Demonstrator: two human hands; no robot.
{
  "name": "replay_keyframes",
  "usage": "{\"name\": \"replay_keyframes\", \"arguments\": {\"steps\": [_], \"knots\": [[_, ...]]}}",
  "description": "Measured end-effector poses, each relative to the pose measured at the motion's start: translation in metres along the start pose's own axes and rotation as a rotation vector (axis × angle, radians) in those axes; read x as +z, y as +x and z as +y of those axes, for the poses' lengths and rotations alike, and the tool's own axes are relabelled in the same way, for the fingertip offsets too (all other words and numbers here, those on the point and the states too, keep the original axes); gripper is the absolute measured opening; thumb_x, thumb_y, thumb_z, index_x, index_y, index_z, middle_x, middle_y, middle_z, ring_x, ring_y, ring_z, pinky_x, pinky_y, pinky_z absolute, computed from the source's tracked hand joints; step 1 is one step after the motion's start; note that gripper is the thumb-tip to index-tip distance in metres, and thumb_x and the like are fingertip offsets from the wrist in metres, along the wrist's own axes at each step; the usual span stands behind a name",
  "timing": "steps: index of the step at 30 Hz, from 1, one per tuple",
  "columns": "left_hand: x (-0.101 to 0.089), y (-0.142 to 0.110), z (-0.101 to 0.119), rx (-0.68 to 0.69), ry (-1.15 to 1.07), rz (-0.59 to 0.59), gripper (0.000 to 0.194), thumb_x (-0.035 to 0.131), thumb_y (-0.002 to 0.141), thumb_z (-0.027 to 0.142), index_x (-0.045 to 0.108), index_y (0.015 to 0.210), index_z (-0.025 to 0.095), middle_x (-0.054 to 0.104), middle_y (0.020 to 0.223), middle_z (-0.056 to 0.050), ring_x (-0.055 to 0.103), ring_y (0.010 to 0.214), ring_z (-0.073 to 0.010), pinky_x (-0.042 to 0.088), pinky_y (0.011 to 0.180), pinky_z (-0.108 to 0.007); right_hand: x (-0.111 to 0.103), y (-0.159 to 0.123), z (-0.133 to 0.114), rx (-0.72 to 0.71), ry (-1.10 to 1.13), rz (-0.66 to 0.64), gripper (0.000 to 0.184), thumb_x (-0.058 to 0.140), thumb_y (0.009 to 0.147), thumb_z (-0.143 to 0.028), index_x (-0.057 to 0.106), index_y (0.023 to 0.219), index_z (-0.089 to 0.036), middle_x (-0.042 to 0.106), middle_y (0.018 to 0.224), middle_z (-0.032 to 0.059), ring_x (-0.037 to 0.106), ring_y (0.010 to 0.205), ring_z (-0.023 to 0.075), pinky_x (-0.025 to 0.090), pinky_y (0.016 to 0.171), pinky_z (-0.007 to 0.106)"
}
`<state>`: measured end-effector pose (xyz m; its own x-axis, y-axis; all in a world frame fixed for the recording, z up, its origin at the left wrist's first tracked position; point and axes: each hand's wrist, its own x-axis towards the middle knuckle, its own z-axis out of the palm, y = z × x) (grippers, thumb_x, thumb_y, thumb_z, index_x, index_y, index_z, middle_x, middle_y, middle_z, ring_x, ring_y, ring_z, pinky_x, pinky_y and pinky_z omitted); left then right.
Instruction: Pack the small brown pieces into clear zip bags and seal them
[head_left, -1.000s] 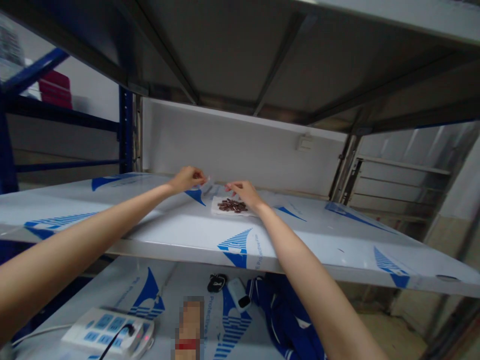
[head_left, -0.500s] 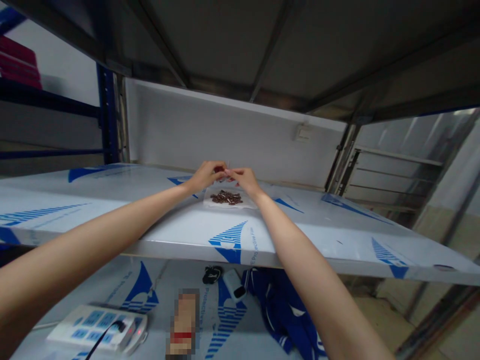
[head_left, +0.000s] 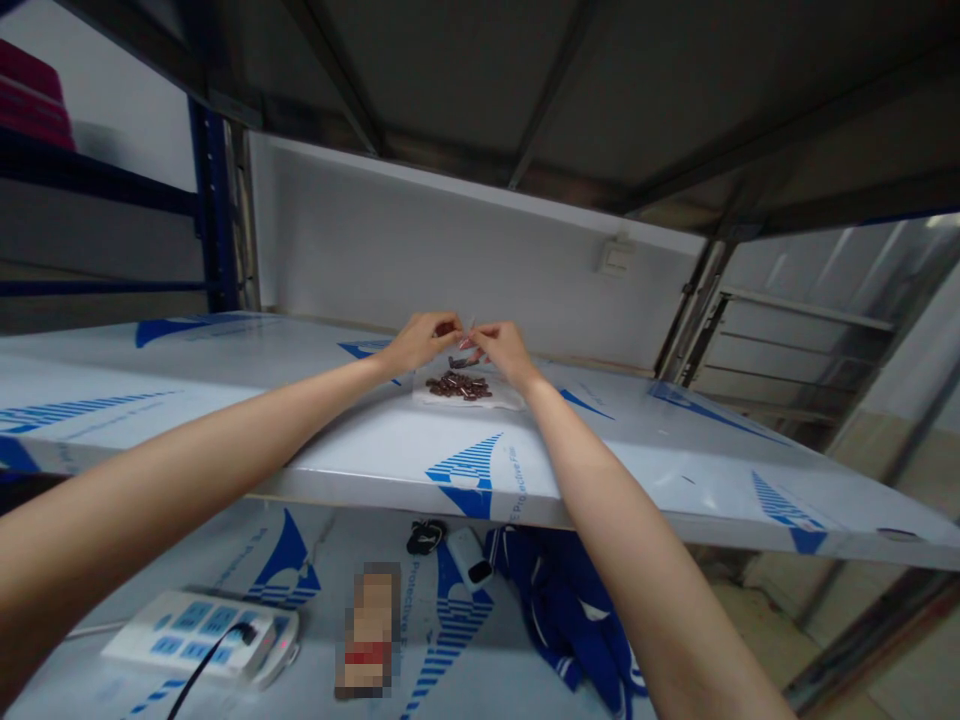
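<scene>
1. Item under inspection: a pile of small dark reddish-brown capsule-shaped pieces (head_left: 459,386) lies directly below and just in front of both hands. A few stray pieces (head_left: 459,362) sit apart from the pile, on the side nearer the hands.
2. Support: the pile rests on a white paper sheet (head_left: 504,398), whose edge runs beneath the right hand's wrist side.
3. Left hand (head_left: 424,342): clenched into a fingertip pinch above the pile, fingers curled inward toward the right hand. A reddish speck shows at the fingertips. Whether it is held cannot be confirmed.
4. Right hand (head_left: 506,352): also drawn into a pinch, fingertips nearly touching those of the left hand. A thin pale sliver (head_left: 472,325) stands just above the gap between the hands. It is too small to identify, and any grip on it cannot be confirmed.
5. Surface: below both hands lies a steel shelf (head_left: 645,470) covered in white protective film with blue print.
6. Beyond the hands: a white back panel (head_left: 420,240) stands behind the shelf, with a small wall plate (head_left: 615,257) on it, up and to the right of the right hand.
7. Below the hands, on a lower shelf (head_left: 330,540): a white power strip (head_left: 202,640) with a black cable, a pixelated object (head_left: 367,630), a white device (head_left: 469,557), a small black item (head_left: 426,537) and a crumpled blue garment (head_left: 562,610).
8. Left of the left hand: a blue rack upright (head_left: 214,200).
</scene>
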<state>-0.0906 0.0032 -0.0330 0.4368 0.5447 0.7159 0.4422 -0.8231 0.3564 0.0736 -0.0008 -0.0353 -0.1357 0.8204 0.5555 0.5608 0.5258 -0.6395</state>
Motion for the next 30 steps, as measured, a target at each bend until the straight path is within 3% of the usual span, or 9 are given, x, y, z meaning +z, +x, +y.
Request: {"name": "replay_keyframes", "arguments": {"steps": [3, 6, 13, 16, 19, 22, 24, 25, 30], "knots": [[-0.001, 0.002, 0.001, -0.003, 0.135, 0.147, 0.017, 0.043, 0.074, 0.025, 0.055, 0.068, 0.013, 0.051, 0.061, 0.001, 0.043, 0.059, -0.0111, 0.03, 0.056, -0.023, -0.004, -0.001, 0.002, 0.013, -0.062, 0.052, 0.02, 0.05, 0.079, -0.018, 0.068, 0.074, -0.013, 0.07, 0.076, 0.0072, 0.061, 0.056, 0.01, 0.044, 0.058, 0.019], [-0.003, 0.002, 0.0, 0.025, 0.166, 0.178, 0.014, 0.043, 0.072, 0.022, 0.053, 0.067, 0.013, 0.051, 0.061, 0.001, 0.043, 0.059, -0.0108, 0.03, 0.057, -0.023, -0.005, -0.003, 0.001, 0.023, -0.042, 0.061, 0.019, 0.05, 0.079, -0.019, 0.067, 0.075, -0.012, 0.07, 0.08, 0.0078, 0.06, 0.053, 0.0091, 0.044, 0.056, 0.019], [0.007, -0.003, 0.005, 0.084, 0.038, -0.077, 0.024, 0.044, 0.077, 0.034, 0.057, 0.075, 0.014, 0.054, 0.062, 0.001, 0.047, 0.06, -0.0125, 0.036, 0.061, -0.025, 0.004, -0.004, -0.006, 0.116, 0.332, -0.084, 0.017, 0.047, 0.082, -0.015, 0.06, 0.093, -0.013, 0.068, 0.087, 0.0056, 0.063, 0.056, 0.008, 0.041, 0.046, 0.014], [0.016, 0.0, -0.003, 0.01, -0.007, 0.078, 0.027, 0.046, 0.078, 0.039, 0.058, 0.082, 0.015, 0.058, 0.084, -0.005, 0.052, 0.082, -0.0176, 0.039, 0.078, -0.03, 0.002, -0.004, -0.009, 0.142, 0.384, -0.034, 0.016, 0.047, 0.081, -0.01, 0.061, 0.089, -0.011, 0.068, 0.083, 0.0051, 0.06, 0.052, 0.0059, 0.04, 0.045, 0.013], [0.022, 0.002, -0.015, -0.242, -0.198, 0.25, 0.036, 0.042, 0.08, 0.045, 0.056, 0.094, 0.015, 0.056, 0.105, -0.011, 0.05, 0.1, -0.0222, 0.036, 0.088, -0.036, -0.002, -0.006, -0.012, 0.122, 0.442, -0.009, 0.018, 0.046, 0.081, -0.01, 0.063, 0.088, -0.013, 0.068, 0.088, 0.0052, 0.059, 0.052, 0.0051, 0.042, 0.046, 0.014], [0.019, -0.003, -0.022, -0.437, -0.494, -0.03, 0.049, 0.034, 0.082, 0.055, 0.058, 0.094, 0.014, 0.062, 0.095, -0.013, 0.058, 0.082, -0.0225, 0.042, 0.075, -0.038, -0.005, -0.008, -0.014, 0.089, 0.504, -0.016, 0.019, 0.046, 0.081, -0.011, 0.063, 0.089, -0.014, 0.068, 0.094, 0.0051, 0.059, 0.056, 0.0047, 0.045, 0.051, 0.014], [0.014, -0.006, -0.022, -0.463, -0.682, -0.228, 0.046, 0.045, 0.077, 0.055, 0.059, 0.092, 0.014, 0.064, 0.085, -0.011, 0.058, 0.068, -0.0179, 0.042, 0.068, -0.033, -0.006, -0.009, -0.013, 0.089, 0.519, -0.028, 0.019, 0.047, 0.081, -0.012, 0.064, 0.089, -0.014, 0.068, 0.095, 0.0048, 0.059, 0.057, 0.0045, 0.045, 0.053, 0.014], [0.01, -0.008, -0.021, -0.452, -0.737, -0.249, 0.041, 0.053, 0.074, 0.051, 0.059, 0.092, 0.014, 0.064, 0.082, -0.009, 0.056, 0.065, -0.0152, 0.042, 0.066, -0.03, -0.006, -0.009, -0.012, 0.098, 0.518, -0.03, 0.019, 0.047, 0.081, -0.012, 0.064, 0.09, -0.015, 0.068, 0.095, 0.0046, 0.059, 0.058, 0.0044, 0.045, 0.053, 0.014], [-0.001, -0.006, -0.022, -0.459, -0.637, 0.027, 0.036, 0.069, 0.063, 0.034, 0.059, 0.091, 0.014, 0.059, 0.072, -0.001, 0.05, 0.058, -0.0087, 0.037, 0.057, -0.023, -0.009, -0.011, -0.005, 0.179, 0.496, -0.082, 0.024, 0.047, 0.082, -0.016, 0.063, 0.099, -0.015, 0.067, 0.1, 0.0066, 0.061, 0.06, 0.0071, 0.047, 0.055, 0.018]]}}
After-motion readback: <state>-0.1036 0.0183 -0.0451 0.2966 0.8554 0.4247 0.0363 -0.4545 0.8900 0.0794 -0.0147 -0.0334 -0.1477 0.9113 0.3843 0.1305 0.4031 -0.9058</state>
